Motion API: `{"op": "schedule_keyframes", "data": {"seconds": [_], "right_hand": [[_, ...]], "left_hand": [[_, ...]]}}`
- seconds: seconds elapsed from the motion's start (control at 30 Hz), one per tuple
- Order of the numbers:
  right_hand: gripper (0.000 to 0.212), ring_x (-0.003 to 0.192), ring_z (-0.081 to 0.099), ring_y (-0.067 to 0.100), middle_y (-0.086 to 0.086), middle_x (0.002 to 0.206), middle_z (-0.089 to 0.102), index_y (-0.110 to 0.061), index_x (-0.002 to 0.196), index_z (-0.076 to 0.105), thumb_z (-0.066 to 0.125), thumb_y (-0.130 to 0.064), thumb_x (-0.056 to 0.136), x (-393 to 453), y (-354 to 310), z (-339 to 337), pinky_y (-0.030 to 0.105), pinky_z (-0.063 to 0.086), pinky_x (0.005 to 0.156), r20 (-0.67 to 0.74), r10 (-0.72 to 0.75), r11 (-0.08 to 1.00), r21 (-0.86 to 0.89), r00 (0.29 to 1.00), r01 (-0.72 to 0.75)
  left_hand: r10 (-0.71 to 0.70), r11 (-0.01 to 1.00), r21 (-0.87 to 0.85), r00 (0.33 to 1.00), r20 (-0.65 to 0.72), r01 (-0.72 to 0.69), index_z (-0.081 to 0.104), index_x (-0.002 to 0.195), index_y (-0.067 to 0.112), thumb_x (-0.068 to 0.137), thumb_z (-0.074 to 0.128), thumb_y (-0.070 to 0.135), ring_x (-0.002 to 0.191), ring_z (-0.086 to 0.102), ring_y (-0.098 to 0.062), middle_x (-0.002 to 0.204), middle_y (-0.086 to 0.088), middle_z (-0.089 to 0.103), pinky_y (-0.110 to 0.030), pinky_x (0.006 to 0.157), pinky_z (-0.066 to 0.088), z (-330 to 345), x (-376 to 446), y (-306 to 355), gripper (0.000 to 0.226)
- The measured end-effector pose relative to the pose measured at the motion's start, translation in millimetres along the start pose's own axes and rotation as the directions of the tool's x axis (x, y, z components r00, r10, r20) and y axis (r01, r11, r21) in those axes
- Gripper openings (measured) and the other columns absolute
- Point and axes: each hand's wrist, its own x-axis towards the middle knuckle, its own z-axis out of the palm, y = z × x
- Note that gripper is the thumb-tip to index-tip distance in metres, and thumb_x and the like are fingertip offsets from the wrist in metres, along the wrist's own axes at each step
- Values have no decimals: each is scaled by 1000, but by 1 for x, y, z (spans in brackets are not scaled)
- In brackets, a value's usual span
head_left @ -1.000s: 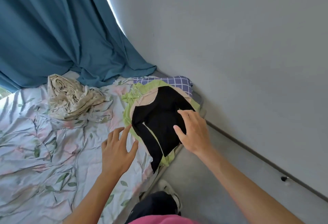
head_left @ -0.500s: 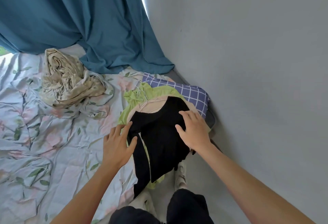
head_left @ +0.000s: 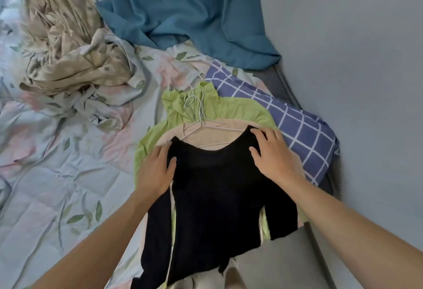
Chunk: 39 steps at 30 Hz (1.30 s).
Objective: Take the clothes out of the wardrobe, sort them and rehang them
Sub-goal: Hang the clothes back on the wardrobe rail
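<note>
1. the bed (head_left: 45,185) with a flowery sheet fills the left side. the grey wall is on the right.
2. a blue curtain (head_left: 183,14) lies at the far end, with a crumpled tan cloth (head_left: 68,48) to its left.
3. a checked pillow (head_left: 297,124) sits by the wall.
4. the black top (head_left: 212,192) lies on top of the pile, at the near right edge of the bed. under it are a beige top (head_left: 206,135) and a green shirt (head_left: 229,108).
5. the left hand (head_left: 155,172) and right hand (head_left: 272,158) lie flat on the black top's shoulders, fingers straight, gripping nothing.
6. thin white hangers (head_left: 201,117) stick out at the far end of the pile.
7. to do it well, i think: smooth it gently, keep the shoulders even, and don't snag the hooks.
</note>
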Motion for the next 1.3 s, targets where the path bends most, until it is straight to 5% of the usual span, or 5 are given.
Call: {"op": "schedule_keyframes", "data": {"seconds": [0.37, 0.77, 0.97, 1.1, 1.3], "right_hand": [[21, 110, 55, 30, 2, 113, 64, -14, 115, 56, 64, -18, 96, 51, 9, 23, 47, 44, 92, -48, -1, 1000, 0, 999, 1], [27, 89, 51, 23, -2, 102, 44, -22, 91, 46, 73, -21, 90, 75, -1, 11, 45, 50, 85, 74, -42, 993, 117, 996, 33], [38, 90, 57, 20, -3, 118, 50, -23, 120, 47, 73, -23, 93, 58, -15, -8, 42, 52, 75, 85, -70, 987, 152, 994, 57], [12, 85, 60, 21, -7, 92, 63, -21, 101, 59, 68, -27, 95, 27, -29, -46, 40, 50, 70, 133, -85, 977, 205, 987, 56], [18, 76, 60, 18, -10, 77, 62, -29, 86, 55, 65, -39, 97, -54, -50, -122, 39, 51, 68, 185, -31, 958, 285, 982, -23]], "left_hand": [[-97, 992, 77, 995, -10, 97, 46, 107, 15, 100, 57, 23, 89, 60, -34, 94, -8, 62, -48, 69, 50, 44, 64, -27, 16], [53, 997, 53, 997, 49, -56, 47, 105, 11, 96, 56, 12, 97, 54, -31, 105, -8, 54, -42, 78, 42, 34, 99, -29, 13], [170, 985, -13, 985, 10, -169, 39, 103, 19, 91, 57, 12, 90, 52, -29, 97, -4, 55, -47, 76, 46, 12, 74, -27, 23], [166, 985, -38, 986, -9, -166, 47, 113, 15, 94, 58, 14, 91, 50, -24, 103, 1, 56, -43, 72, 44, -22, 37, -16, 22], [152, 977, -159, 987, 52, -142, 54, 102, 22, 93, 54, 25, 86, 52, -16, 94, 11, 49, -37, 70, 41, -94, -53, 11, 10]]}}
